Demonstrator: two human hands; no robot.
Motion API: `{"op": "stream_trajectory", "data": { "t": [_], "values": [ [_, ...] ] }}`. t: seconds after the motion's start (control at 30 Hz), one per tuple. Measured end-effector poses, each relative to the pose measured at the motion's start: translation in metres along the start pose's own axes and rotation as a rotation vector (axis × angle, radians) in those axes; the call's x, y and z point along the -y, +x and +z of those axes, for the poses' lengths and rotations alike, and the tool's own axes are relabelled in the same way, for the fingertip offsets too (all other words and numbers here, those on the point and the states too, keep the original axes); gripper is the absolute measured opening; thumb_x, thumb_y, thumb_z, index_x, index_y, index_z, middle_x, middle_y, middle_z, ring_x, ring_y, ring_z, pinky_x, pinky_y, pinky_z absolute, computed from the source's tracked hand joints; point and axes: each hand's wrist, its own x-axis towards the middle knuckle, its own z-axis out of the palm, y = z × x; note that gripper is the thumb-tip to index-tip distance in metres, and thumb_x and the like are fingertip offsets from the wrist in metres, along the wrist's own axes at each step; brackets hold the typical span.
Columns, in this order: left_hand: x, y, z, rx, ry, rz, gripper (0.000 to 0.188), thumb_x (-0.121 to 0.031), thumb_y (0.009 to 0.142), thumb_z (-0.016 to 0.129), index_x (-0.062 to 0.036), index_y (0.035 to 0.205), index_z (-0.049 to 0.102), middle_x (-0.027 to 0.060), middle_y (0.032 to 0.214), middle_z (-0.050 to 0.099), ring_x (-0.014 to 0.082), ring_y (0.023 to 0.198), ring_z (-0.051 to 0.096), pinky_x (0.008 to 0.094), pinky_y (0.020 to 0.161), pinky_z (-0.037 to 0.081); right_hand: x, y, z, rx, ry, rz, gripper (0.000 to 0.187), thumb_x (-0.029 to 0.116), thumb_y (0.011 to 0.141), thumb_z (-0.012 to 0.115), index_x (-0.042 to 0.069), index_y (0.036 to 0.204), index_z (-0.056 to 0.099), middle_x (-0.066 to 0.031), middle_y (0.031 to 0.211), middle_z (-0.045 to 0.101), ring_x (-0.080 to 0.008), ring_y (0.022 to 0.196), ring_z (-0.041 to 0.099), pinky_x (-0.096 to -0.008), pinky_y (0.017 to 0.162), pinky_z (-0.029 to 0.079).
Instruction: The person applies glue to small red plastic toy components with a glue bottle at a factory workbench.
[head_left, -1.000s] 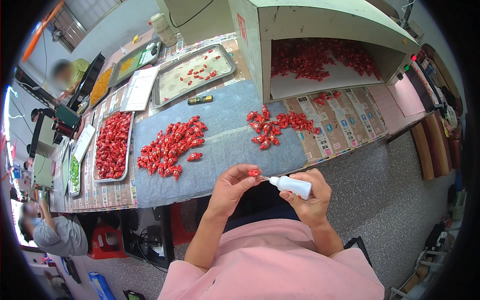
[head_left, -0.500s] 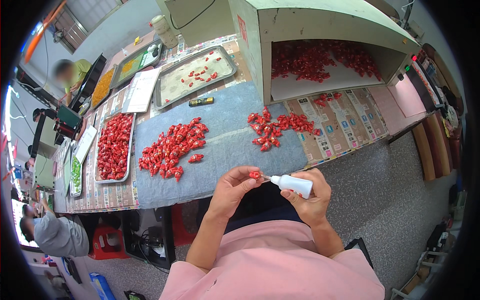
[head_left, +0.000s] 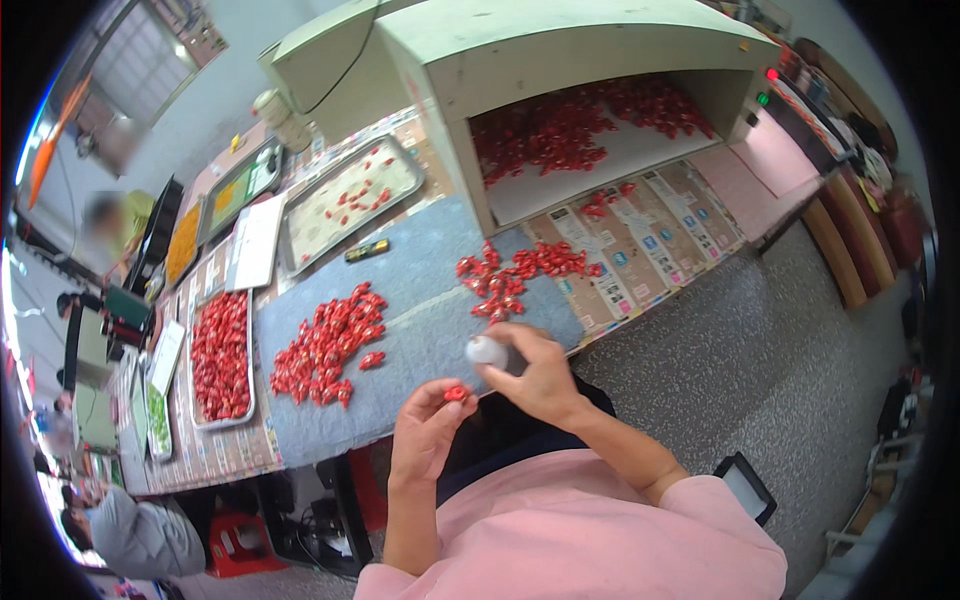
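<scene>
Just in front of the table's near edge, my left hand [head_left: 428, 432] pinches a small red figurine piece [head_left: 456, 394] between thumb and fingertips. My right hand [head_left: 540, 378] grips a small white squeeze bottle [head_left: 487, 351] a little above and to the right of that piece, apart from it. The bottle's nozzle cannot be made out. On the blue cloth [head_left: 425, 350] lie two groups of similar red pieces: a larger pile [head_left: 325, 345] at the left and a smaller pile [head_left: 505, 280] beyond my right hand.
A pale green box-shaped housing [head_left: 600, 50] stands at the back, red pieces inside its opening. Left are a full tray [head_left: 250, 400] of red pieces, a metal tray [head_left: 300, 235] with scattered pieces, white paper [head_left: 257, 240] and a dark cylinder [head_left: 367, 251]. Other people sit far left.
My right hand has moved the bottle away from the red piece, up and to the left, and tilted it. My left hand sits lower, still pinching the piece. The whole view has shifted and turned.
</scene>
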Motion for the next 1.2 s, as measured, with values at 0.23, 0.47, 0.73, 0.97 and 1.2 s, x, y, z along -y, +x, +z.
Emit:
{"op": "stream_trajectory", "data": {
  "t": [0.23,0.47,0.73,0.97,1.2],
  "values": [
    [0.001,-0.007,0.000,-0.010,-0.068,0.010,0.028,0.005,0.087,0.065,0.0028,0.114,0.061,0.0162,0.109,0.067,0.0245,0.099,0.067,0.0362,0.093,0.054,0.002,0.006,0.017,0.026,-0.055,-0.081,0.042,0.013,0.077,0.074,0.007,0.116,0.062,-0.0123,0.110,0.066,-0.0315,0.105,0.061,-0.0414,0.092,0.044],
    [0.001,-0.009,0.002,-0.006,-0.075,-0.011,0.027,0.006,0.086,0.066,0.0021,0.113,0.062,0.0154,0.108,0.068,0.0236,0.098,0.068,0.0352,0.092,0.055,-0.019,0.029,-0.038,-0.197,-0.248,-0.207,0.024,-0.001,0.079,0.066,0.004,0.102,0.068,-0.0125,0.105,0.066,-0.0320,0.103,0.060,-0.0418,0.090,0.046],
    [0.006,-0.005,0.012,0.028,-0.050,-0.042,0.025,0.004,0.087,0.066,0.0019,0.112,0.063,0.0134,0.108,0.068,0.0211,0.097,0.068,0.0339,0.091,0.054,-0.051,0.057,-0.053,-0.062,-0.340,-0.299,0.016,0.003,0.079,0.067,0.005,0.094,0.070,-0.0082,0.092,0.067,-0.0310,0.093,0.058,-0.0409,0.082,0.048],
    [0.008,-0.006,0.013,0.017,-0.031,-0.058,0.024,0.002,0.087,0.067,0.0006,0.111,0.063,0.0145,0.107,0.068,0.0237,0.098,0.068,0.0350,0.090,0.055,-0.058,0.063,-0.037,0.033,-0.445,-0.276,0.012,0.008,0.079,0.069,0.009,0.090,0.068,-0.0059,0.088,0.064,-0.0287,0.090,0.057,-0.0406,0.080,0.049],
    [0.010,-0.005,0.012,0.024,-0.033,-0.067,0.023,0.002,0.088,0.066,0.0006,0.111,0.063,0.0135,0.108,0.068,0.0228,0.098,0.068,0.0346,0.090,0.055,-0.046,0.063,-0.042,0.091,-0.516,-0.222,0.015,0.010,0.078,0.072,0.006,0.092,0.067,-0.0080,0.089,0.064,-0.0308,0.088,0.058,-0.0417,0.078,0.048]
  ]
}}
